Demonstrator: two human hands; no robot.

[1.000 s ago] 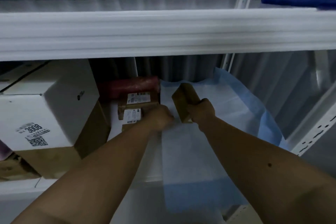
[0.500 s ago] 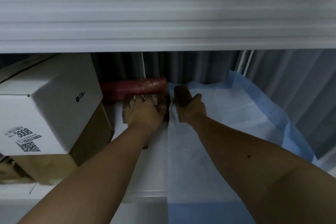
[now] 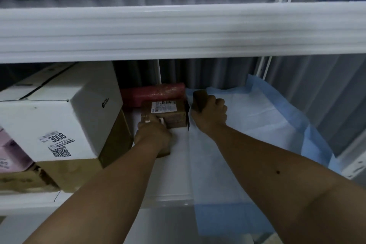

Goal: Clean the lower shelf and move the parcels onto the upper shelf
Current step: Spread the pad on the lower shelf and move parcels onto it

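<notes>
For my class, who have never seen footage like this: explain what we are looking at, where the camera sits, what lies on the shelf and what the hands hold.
There is no machine here. A camera worn on a person's head looks forward and down at their two bare arms, reaching into the lower shelf under the upper shelf. The right hand grips a small brown parcel above a blue and white sheet. The left hand grips a brown labelled parcel; a red package lies behind it. To the left sits a white box marked 3008, on a brown carton.
</notes>
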